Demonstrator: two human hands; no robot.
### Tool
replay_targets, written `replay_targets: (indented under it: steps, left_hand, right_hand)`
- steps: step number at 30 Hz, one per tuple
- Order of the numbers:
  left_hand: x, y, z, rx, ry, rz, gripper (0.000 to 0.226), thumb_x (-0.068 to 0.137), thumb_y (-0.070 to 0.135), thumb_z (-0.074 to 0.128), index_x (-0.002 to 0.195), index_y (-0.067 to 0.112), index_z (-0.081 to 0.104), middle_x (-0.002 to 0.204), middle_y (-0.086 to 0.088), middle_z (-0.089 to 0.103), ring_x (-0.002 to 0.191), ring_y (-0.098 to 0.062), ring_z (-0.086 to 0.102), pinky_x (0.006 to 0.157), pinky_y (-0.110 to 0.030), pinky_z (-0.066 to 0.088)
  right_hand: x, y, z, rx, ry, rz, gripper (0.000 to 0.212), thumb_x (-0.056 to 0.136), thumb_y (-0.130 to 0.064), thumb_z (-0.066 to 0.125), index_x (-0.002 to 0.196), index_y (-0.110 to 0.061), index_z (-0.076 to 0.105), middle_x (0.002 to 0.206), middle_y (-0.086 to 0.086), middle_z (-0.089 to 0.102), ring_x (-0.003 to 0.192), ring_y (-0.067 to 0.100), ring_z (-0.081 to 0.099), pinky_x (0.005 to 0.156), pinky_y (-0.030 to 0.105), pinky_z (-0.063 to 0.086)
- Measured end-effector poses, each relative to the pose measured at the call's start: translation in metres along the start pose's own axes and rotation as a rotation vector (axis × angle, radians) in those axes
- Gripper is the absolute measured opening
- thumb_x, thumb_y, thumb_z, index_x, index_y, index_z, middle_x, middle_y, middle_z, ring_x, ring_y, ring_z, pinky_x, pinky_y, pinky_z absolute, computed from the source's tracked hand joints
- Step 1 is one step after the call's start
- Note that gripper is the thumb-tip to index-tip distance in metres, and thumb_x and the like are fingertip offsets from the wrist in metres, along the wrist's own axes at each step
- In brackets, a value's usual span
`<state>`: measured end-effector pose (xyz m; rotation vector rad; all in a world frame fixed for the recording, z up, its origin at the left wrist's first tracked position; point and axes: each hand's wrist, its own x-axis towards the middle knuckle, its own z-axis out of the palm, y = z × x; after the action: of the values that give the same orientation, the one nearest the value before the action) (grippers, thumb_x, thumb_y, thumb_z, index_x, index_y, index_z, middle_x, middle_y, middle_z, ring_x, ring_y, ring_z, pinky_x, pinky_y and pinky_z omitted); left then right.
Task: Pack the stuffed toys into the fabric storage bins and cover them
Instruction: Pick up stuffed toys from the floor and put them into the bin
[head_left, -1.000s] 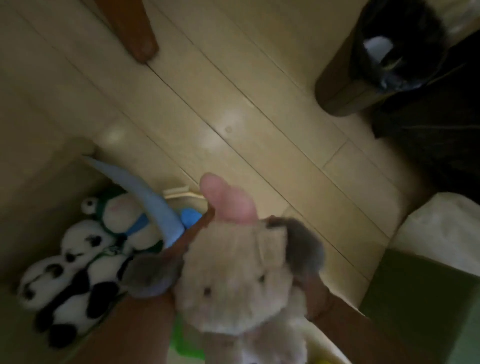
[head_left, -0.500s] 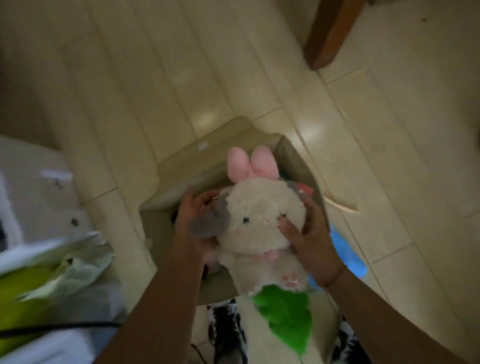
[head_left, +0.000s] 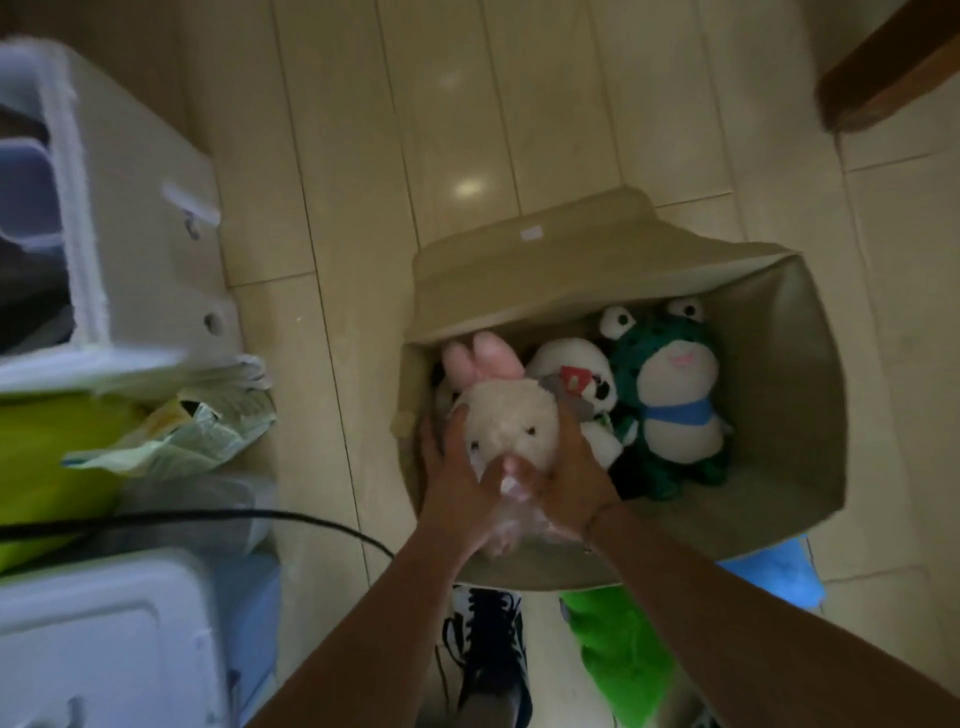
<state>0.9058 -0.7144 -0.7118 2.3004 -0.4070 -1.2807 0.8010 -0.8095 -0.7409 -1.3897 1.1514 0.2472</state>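
You stand on pale glossy floor tiles (head_left: 337, 156), with your black-and-white sneaker (head_left: 488, 644) and a green plush piece (head_left: 618, 654) nearest you. Just ahead, your left hand (head_left: 454, 488) and right hand (head_left: 569, 483) curl around a cream bunny plush (head_left: 509, 421) with pink ears, gripping it from both sides at the near left corner of the beige fabric storage bin (head_left: 779, 415). Beside the bunny inside the bin lie a panda plush (head_left: 576, 379) and, to its right, a green frog plush (head_left: 670, 400) with a blue scarf. The bin's lid flap (head_left: 561, 260) stands open at the far edge. White plastic containers (head_left: 119, 218) sit off to your left.
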Motion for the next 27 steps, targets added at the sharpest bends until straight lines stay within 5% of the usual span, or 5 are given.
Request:
replay_targets:
  steps: [8, 13, 16, 20, 27]
  left_hand:
    - [0.027, 0.0, 0.006, 0.131, -0.037, -0.164, 0.085, 0.092, 0.033, 0.061, 0.152, 0.037, 0.001, 0.16, -0.009, -0.005, 0.146, -0.031, 0.017, 0.111, -0.044, 0.033]
    - [-0.043, 0.037, -0.018, 0.173, 0.16, 0.01, 0.071, 0.086, 0.034, 0.062, 0.148, 0.026, 0.03, 0.157, -0.01, 0.014, 0.134, -0.03, 0.038, 0.102, -0.038, 0.041]
    - [-0.111, 0.049, -0.029, 0.133, 0.269, -0.025, 0.065, 0.087, 0.026, 0.056, 0.147, 0.026, 0.031, 0.156, -0.005, 0.017, 0.122, -0.03, 0.046, 0.094, -0.036, 0.043]
    - [-0.208, 0.039, -0.036, -0.017, 0.364, -0.159, 0.049, 0.091, 0.026, 0.047, 0.139, 0.021, 0.042, 0.154, -0.006, 0.023, 0.127, -0.032, 0.041, 0.098, -0.036, 0.042]
    - [-0.393, -0.011, 0.022, -0.286, 0.436, -0.319, 0.064, 0.075, 0.048, 0.033, 0.136, 0.03, 0.04, 0.152, -0.003, 0.03, 0.131, -0.028, 0.042, 0.105, -0.038, 0.04]
  right_hand:
    - [0.022, -0.002, 0.014, -0.427, 0.018, 0.164, 0.102, 0.078, -0.068, 0.054, 0.145, -0.04, -0.018, 0.156, 0.011, 0.011, 0.133, 0.041, 0.033, 0.101, 0.054, 0.04]
    - [-0.043, -0.044, -0.032, -0.493, 0.016, 0.038, 0.103, 0.072, -0.073, 0.055, 0.149, -0.036, -0.004, 0.159, 0.002, 0.009, 0.145, 0.031, 0.014, 0.115, 0.052, 0.025]
    - [-0.105, -0.06, -0.057, -0.534, -0.005, -0.089, 0.096, 0.07, -0.081, 0.045, 0.148, -0.036, 0.013, 0.152, 0.006, 0.026, 0.14, 0.03, 0.026, 0.111, 0.051, 0.031]
    - [-0.179, -0.085, -0.071, -0.783, -0.164, -0.197, 0.087, 0.08, -0.072, 0.043, 0.149, -0.024, 0.02, 0.153, 0.008, 0.027, 0.141, 0.028, 0.026, 0.113, 0.046, 0.03]
    - [-0.323, -0.062, -0.033, -0.843, -0.607, -0.129, 0.111, 0.053, -0.094, 0.032, 0.142, -0.028, 0.036, 0.145, -0.007, 0.039, 0.138, 0.013, 0.034, 0.115, 0.031, 0.029]
